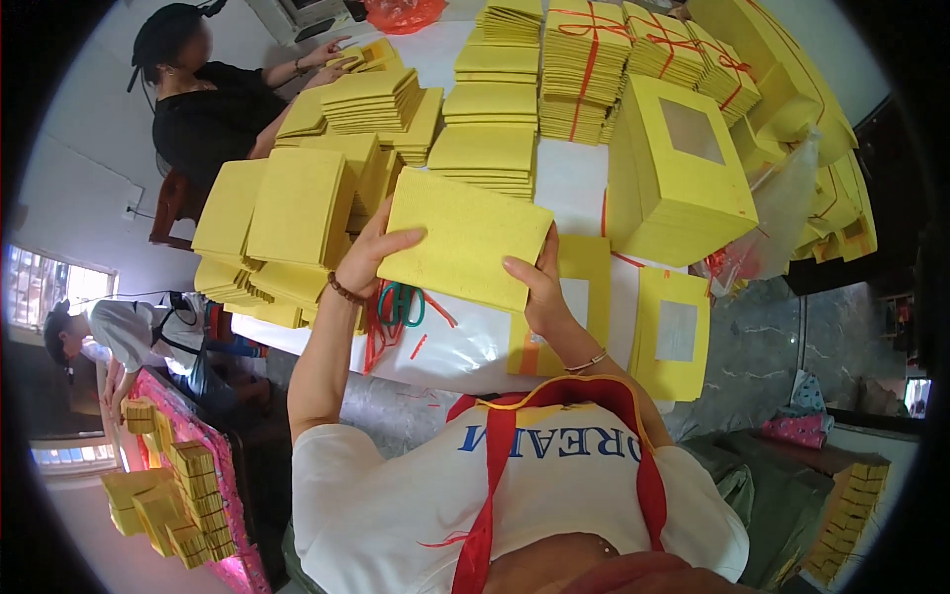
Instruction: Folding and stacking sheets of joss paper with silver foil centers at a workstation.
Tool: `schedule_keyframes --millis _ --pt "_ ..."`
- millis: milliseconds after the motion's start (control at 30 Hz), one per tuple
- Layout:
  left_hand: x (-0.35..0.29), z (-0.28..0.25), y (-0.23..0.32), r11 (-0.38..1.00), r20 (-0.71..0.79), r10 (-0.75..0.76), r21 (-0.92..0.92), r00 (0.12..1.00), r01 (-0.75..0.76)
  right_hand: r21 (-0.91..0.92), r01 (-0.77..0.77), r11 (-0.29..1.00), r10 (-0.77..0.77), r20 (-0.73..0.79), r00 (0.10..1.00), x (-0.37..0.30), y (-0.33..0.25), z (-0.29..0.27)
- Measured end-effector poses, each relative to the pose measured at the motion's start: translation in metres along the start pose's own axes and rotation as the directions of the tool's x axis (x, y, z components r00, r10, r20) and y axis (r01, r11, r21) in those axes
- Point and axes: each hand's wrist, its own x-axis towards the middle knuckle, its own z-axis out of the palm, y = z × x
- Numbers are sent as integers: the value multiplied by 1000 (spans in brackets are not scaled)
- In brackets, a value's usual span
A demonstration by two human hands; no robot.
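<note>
My left hand (366,252) and my right hand (539,282) grip a yellow paper packet (465,238) by its two sides, thumbs on top, above the front of the white-covered table (465,342). Its thickness is hard to judge. Partly beneath it and my right hand lies a flat yellow sheet (597,252) with a pale rectangle. To the right is a pile of yellow sheets (697,297), also with a pale rectangle. Green-handled scissors (414,307) and red strips (376,342) lie just beside my left wrist.
Yellow paper stacks (297,208) crowd the left; more (482,148) run up the middle. Tied bundles (574,79) stand at the back, a tall yellow block (683,188) and clear plastic bag (767,213) at right. A co-worker (213,114) handles yellow paper; another person (148,337) stands at a pink-covered table (223,445).
</note>
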Motion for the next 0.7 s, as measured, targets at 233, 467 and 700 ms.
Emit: schedule_keyframes --millis 233,467,700 --pt "35 -5 -18 767 -36 325 -575 945 -286 529 -116 841 120 27 992 27 -4 -1" --pt "58 54 -24 785 -121 414 -454 902 -421 227 270 936 -229 -191 954 75 -18 47" --pt "125 50 9 812 -375 241 -428 895 -398 91 290 953 -252 -297 921 108 -27 63"
